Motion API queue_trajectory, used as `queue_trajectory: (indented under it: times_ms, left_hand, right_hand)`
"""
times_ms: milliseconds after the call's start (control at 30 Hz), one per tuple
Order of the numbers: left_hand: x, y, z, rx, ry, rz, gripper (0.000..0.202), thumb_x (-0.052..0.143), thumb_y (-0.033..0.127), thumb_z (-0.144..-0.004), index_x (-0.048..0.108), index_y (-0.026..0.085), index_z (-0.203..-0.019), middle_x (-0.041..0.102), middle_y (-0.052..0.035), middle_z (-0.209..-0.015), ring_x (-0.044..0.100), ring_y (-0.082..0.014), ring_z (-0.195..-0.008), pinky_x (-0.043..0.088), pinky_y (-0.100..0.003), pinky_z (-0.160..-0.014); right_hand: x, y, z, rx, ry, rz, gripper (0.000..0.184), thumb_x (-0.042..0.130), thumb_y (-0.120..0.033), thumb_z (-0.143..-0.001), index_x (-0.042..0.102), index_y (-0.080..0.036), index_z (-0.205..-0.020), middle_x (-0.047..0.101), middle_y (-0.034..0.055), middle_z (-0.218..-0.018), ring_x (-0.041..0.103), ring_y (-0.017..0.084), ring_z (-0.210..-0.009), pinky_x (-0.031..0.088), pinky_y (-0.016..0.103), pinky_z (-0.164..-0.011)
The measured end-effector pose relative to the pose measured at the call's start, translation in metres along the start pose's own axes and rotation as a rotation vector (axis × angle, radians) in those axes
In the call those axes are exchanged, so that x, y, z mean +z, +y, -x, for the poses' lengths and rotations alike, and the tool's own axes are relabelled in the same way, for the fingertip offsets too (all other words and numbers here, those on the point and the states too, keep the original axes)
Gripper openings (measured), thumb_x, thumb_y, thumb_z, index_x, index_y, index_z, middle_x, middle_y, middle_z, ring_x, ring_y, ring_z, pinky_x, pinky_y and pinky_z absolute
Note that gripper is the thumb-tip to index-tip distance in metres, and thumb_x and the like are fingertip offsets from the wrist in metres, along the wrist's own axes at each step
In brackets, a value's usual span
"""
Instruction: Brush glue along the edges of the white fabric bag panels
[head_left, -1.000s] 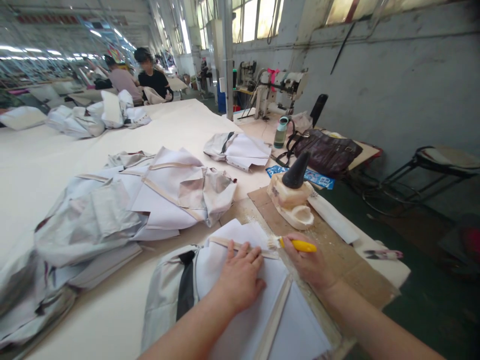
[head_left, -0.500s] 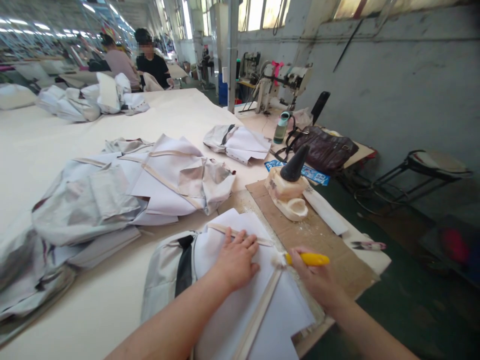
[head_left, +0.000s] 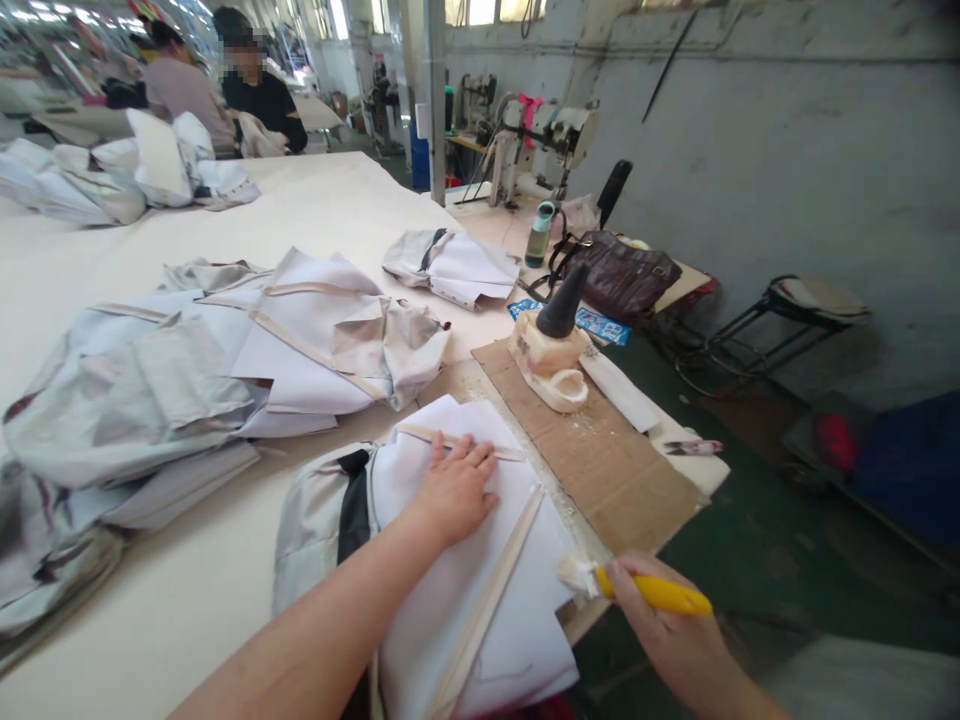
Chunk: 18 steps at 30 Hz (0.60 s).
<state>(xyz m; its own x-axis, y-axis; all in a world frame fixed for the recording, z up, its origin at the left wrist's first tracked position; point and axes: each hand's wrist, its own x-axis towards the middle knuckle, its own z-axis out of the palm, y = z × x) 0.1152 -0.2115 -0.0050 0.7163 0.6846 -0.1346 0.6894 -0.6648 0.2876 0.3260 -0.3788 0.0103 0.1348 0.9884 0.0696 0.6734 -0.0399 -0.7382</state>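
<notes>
Left hand (head_left: 452,487) pressed flat, fingers spread, on white fabric piece (head_left: 480,560) at tabletop (head_left: 225,600) near edge. Right hand (head_left: 667,640) closed around yellow-handled brush (head_left: 637,588), bristles at the fabric's right edge beside a beige strip (head_left: 487,600).

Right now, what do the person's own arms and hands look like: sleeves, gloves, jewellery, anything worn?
Both are bare. The left hand has no glove, and no ring, watch or bracelet shows; its forearm is uncovered down to the frame edge, with no sleeve in view. The right hand is likewise ungloved, with a bare wrist and no band showing. No markings show on either arm.
</notes>
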Motion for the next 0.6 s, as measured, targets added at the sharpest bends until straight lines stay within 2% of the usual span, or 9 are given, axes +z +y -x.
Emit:
queue_trajectory:
  times_ms: [133,200,333,433,600]
  left_hand:
    - [-0.001,0.002,-0.001,-0.004,-0.001,-0.028,0.046,0.046,0.041,-0.08,0.043,0.026,-0.123,0.036,0.0004,-0.136,0.022,-0.028,-0.127,-0.003,-0.06,-0.102]
    - [0.0,0.003,-0.002,0.002,-0.006,-0.034,0.047,0.046,0.042,-0.08,0.043,0.026,-0.124,0.036,0.0002,-0.136,0.022,-0.0282,-0.127,-0.003,-0.06,-0.101]
    - [0.0,0.002,-0.002,-0.004,-0.01,-0.04,0.046,0.045,0.041,-0.08,0.043,0.027,-0.124,0.035,0.0003,-0.137,0.021,-0.0282,-0.127,-0.004,-0.059,-0.102]
    - [0.001,0.002,-0.003,-0.011,-0.009,-0.026,0.046,0.045,0.04,-0.08,0.043,0.028,-0.124,0.035,0.0,-0.137,0.02,-0.0284,-0.128,-0.006,-0.058,-0.102]
    - [-0.001,0.003,-0.004,0.024,-0.02,0.023,0.044,0.046,0.038,-0.08,0.044,0.025,-0.123,0.035,-0.0023,-0.137,0.02,-0.0306,-0.127,-0.006,-0.061,-0.1]
  right_hand:
    - [0.005,-0.008,-0.035,-0.038,0.095,-0.025,0.023,0.041,-0.031,-0.089,0.053,-0.019,-0.075,0.054,0.0024,-0.07,0.052,0.016,-0.068,0.04,0.028,-0.065]
    - [0.008,-0.007,-0.04,-0.07,0.1,-0.021,0.024,0.039,-0.031,-0.09,0.053,-0.019,-0.075,0.054,0.0027,-0.07,0.052,0.016,-0.069,0.041,0.029,-0.066]
    - [0.009,0.001,-0.005,-0.057,0.056,0.021,0.027,0.038,-0.03,-0.09,0.05,-0.02,-0.069,0.052,0.0021,-0.064,0.052,0.016,-0.062,0.043,0.028,-0.06]
    - [0.005,0.003,0.025,-0.074,0.059,0.02,0.023,0.039,-0.026,-0.09,0.052,-0.02,-0.073,0.056,0.0028,-0.069,0.055,0.015,-0.066,0.045,0.026,-0.064]
    - [-0.003,0.003,0.039,-0.091,0.13,0.063,0.017,0.04,-0.024,-0.09,0.053,-0.02,-0.079,0.058,0.0033,-0.075,0.057,0.015,-0.073,0.047,0.028,-0.07]
